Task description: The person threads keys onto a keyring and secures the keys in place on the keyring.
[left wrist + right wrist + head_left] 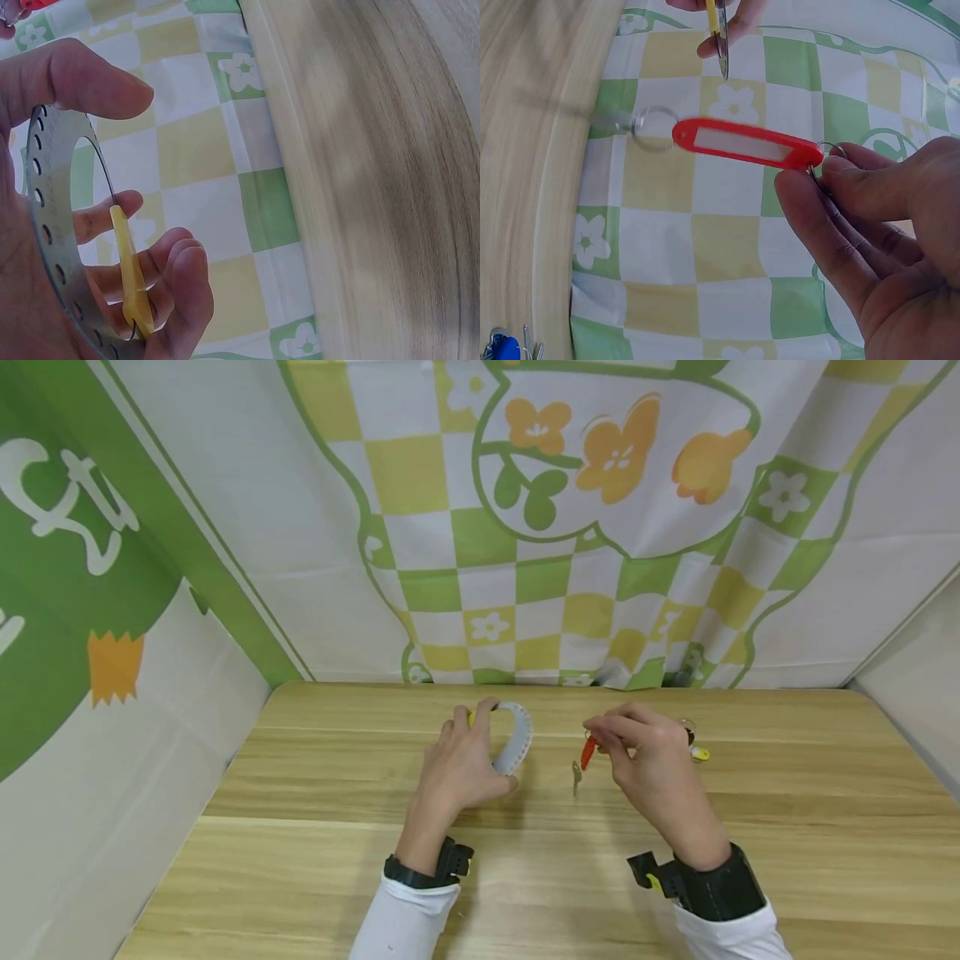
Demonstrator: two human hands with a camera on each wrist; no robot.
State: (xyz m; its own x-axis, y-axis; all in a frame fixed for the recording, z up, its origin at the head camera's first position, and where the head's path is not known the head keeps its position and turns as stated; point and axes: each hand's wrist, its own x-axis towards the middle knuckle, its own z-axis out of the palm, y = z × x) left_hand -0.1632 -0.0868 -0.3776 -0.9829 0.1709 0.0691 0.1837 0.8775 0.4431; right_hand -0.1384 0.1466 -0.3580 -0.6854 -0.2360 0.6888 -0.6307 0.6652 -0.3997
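My left hand (457, 768) grips a flat grey metal ring (516, 745) with a row of small holes round its edge. A yellow plastic piece (131, 274) sits on the ring's far side, near the curled fingers, in the left wrist view. To the right, my right hand (660, 772) pinches a small split ring at one end of a red key tag (746, 142) with a pale label. From the tag's other end hangs a key (576, 778), above the table and apart from the metal ring; the right wrist view shows it blurred.
Beyond my right hand, a yellow tag (700, 753) and dark keyring pieces lie on the wooden table (525, 885), partly hidden. A blue tag (505, 348) with metal rings shows at the right wrist view's corner. A patterned curtain (540, 585) hangs behind the table.
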